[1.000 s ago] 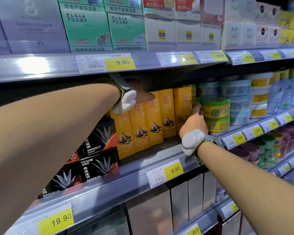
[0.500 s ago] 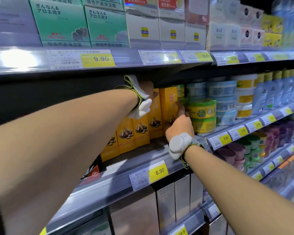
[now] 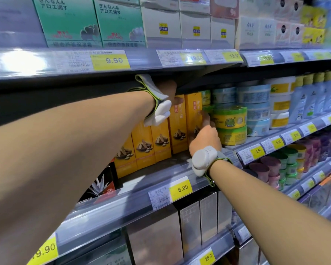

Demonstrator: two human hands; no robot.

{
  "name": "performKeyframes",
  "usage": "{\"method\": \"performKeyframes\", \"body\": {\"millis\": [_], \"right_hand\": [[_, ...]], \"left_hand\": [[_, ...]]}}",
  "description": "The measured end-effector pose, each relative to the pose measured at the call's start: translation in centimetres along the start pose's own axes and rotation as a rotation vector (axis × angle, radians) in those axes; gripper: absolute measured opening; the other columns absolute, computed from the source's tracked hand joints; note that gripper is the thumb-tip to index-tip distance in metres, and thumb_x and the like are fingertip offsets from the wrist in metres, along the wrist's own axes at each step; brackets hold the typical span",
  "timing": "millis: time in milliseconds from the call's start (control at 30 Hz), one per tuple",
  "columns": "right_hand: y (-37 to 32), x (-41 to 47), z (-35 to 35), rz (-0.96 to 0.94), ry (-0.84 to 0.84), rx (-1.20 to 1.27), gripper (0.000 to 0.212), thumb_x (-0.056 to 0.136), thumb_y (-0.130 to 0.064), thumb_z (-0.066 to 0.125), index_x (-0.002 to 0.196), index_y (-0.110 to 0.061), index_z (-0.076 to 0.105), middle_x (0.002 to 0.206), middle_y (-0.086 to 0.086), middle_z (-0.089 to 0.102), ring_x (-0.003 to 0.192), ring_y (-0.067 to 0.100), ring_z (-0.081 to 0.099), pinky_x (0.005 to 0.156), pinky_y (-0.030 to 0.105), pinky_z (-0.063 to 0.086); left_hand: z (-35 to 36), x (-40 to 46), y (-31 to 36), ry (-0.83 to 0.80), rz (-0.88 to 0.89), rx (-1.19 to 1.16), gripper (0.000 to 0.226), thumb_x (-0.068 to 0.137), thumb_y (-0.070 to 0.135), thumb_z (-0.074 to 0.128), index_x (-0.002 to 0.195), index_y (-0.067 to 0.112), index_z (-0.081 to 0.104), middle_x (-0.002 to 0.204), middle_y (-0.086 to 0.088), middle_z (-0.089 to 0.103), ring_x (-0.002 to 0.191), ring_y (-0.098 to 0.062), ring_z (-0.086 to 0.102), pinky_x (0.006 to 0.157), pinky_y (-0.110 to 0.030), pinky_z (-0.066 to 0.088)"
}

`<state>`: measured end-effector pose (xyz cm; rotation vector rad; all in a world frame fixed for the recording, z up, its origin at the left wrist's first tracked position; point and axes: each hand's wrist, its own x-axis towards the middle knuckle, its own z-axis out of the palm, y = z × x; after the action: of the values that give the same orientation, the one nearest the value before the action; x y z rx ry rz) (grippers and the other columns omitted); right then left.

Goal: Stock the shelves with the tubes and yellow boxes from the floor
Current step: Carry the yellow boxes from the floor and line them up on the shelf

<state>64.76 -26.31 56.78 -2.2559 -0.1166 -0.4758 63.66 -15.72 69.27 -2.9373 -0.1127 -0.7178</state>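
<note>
Honestly, with the left hand (image 3: 170,96) pinching the top of one yellow box (image 3: 178,123) and the right hand (image 3: 203,138) gripping the end box (image 3: 194,111) on the shelf (image 3: 141,196), a shove might topple the neighbouring round tins (image 3: 229,119).

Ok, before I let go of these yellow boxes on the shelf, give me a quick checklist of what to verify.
1. Row of tall yellow cardboard boxes upright, fronts facing out: ok.
2. Right hand steadying the rightmost box: ok.
3. Left hand on the box tops: ok, though its grip is partly hidden.
4. Rightmost box apart from the round yellow-green tins: cannot tell, they look close.
5. Boxes set behind the 6.90 price tag: ok.
</note>
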Motion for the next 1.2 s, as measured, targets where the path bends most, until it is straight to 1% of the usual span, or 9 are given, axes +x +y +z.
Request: {"method": "performKeyframes", "body": {"millis": [67, 167, 233, 400, 600, 733, 900, 1033, 1200], "right_hand": [[0.0, -0.2, -0.1, -0.002, -0.004, 0.003, 0.057, 0.087, -0.007, 0.058, 0.137, -0.013, 0.033, 0.124, 0.013, 0.051, 0.11, 0.032, 0.057, 0.079, 0.036, 0.049], [0.2, -0.3, -0.1, -0.04, 0.005, 0.019, 0.072, 0.085, -0.005, 0.056, 0.147, -0.02, 0.022, 0.123, 0.012, 0.051, 0.107, 0.033, 0.058, 0.076, 0.035, 0.048], [0.3, -0.4, -0.1, -0.068, -0.001, 0.046, 0.081, 0.084, -0.006, 0.056, 0.15, -0.026, 0.014, 0.12, 0.01, 0.052, 0.103, 0.033, 0.059, 0.074, 0.034, 0.048], [0.3, -0.6, 0.0, -0.074, 0.016, 0.053, 0.072, 0.086, -0.015, 0.054, 0.149, -0.027, 0.021, 0.113, 0.011, 0.056, 0.099, 0.034, 0.06, 0.075, 0.035, 0.049], [0.5, -0.5, 0.0, -0.076, 0.021, 0.041, 0.072, 0.087, -0.018, 0.056, 0.149, -0.026, 0.021, 0.116, 0.011, 0.053, 0.104, 0.034, 0.058, 0.074, 0.034, 0.045], [0.3, -0.7, -0.3, -0.093, 0.007, 0.031, 0.075, 0.089, -0.024, 0.056, 0.15, -0.028, 0.014, 0.131, 0.011, 0.047, 0.115, 0.035, 0.053, 0.087, 0.04, 0.049], [0.2, -1.6, -1.6, -0.13, 0.028, 0.013, 0.061, 0.091, -0.03, 0.052, 0.145, -0.018, 0.026, 0.133, 0.01, 0.044, 0.119, 0.032, 0.048, 0.088, 0.043, 0.049], [0.7, -2.5, -3.2, -0.187, 0.045, 0.024, 0.058, 0.091, -0.035, 0.051, 0.143, -0.018, 0.03, 0.138, 0.007, 0.041, 0.121, 0.03, 0.048, 0.088, 0.043, 0.049], [1.2, -4.5, -6.1, -0.222, 0.059, 0.063, 0.064, 0.091, -0.044, 0.054, 0.145, -0.02, 0.029, 0.144, 0.006, 0.039, 0.128, 0.029, 0.044, 0.096, 0.043, 0.045]], "left_hand": [[0.3, 0.2, -0.1, 0.011, 0.008, -0.04, 0.055, 0.098, 0.036, 0.046, 0.139, 0.001, 0.037, 0.143, -0.017, 0.042, 0.128, -0.031, 0.043, 0.102, -0.031, 0.032], [0.2, 0.0, -0.3, 0.015, 0.039, -0.061, 0.051, 0.097, 0.038, 0.048, 0.13, 0.0, 0.046, 0.131, -0.019, 0.051, 0.116, -0.031, 0.051, 0.092, -0.031, 0.039], [0.3, 0.2, -0.8, 0.016, 0.049, -0.049, 0.05, 0.095, 0.039, 0.049, 0.127, 0.0, 0.049, 0.127, -0.018, 0.054, 0.106, -0.03, 0.053, 0.081, -0.029, 0.036], [0.2, -0.3, -1.3, 0.037, 0.032, -0.065, 0.049, 0.092, 0.041, 0.056, 0.122, 0.002, 0.053, 0.113, -0.014, 0.056, 0.089, -0.02, 0.045, 0.077, -0.028, 0.035], [0.3, -1.7, -0.5, 0.09, 0.021, -0.032, 0.05, 0.092, 0.045, 0.054, 0.123, 0.006, 0.052, 0.124, -0.013, 0.056, 0.11, -0.028, 0.054, 0.087, -0.031, 0.04], [0.5, -2.8, 0.0, 0.133, 0.028, 0.043, 0.055, 0.093, 0.048, 0.05, 0.128, 0.007, 0.046, 0.13, -0.013, 0.053, 0.116, -0.029, 0.052, 0.095, -0.033, 0.039], [-0.2, -5.5, 1.2, 0.222, 0.096, 0.15, 0.056, 0.093, 0.041, 0.052, 0.137, 0.009, 0.038, 0.143, -0.011, 0.041, 0.131, -0.029, 0.037, 0.103, -0.034, 0.026], [0.7, -6.6, 1.2, 0.256, 0.121, 0.215, 0.057, 0.088, 0.043, 0.054, 0.136, 0.015, 0.041, 0.14, -0.008, 0.044, 0.129, -0.03, 0.038, 0.106, -0.042, 0.029], [0.6, -9.2, 2.3, 0.251, 0.158, 0.128, 0.051, 0.088, 0.045, 0.053, 0.131, 0.018, 0.044, 0.138, -0.008, 0.047, 0.132, -0.028, 0.039, 0.104, -0.041, 0.035]]}}
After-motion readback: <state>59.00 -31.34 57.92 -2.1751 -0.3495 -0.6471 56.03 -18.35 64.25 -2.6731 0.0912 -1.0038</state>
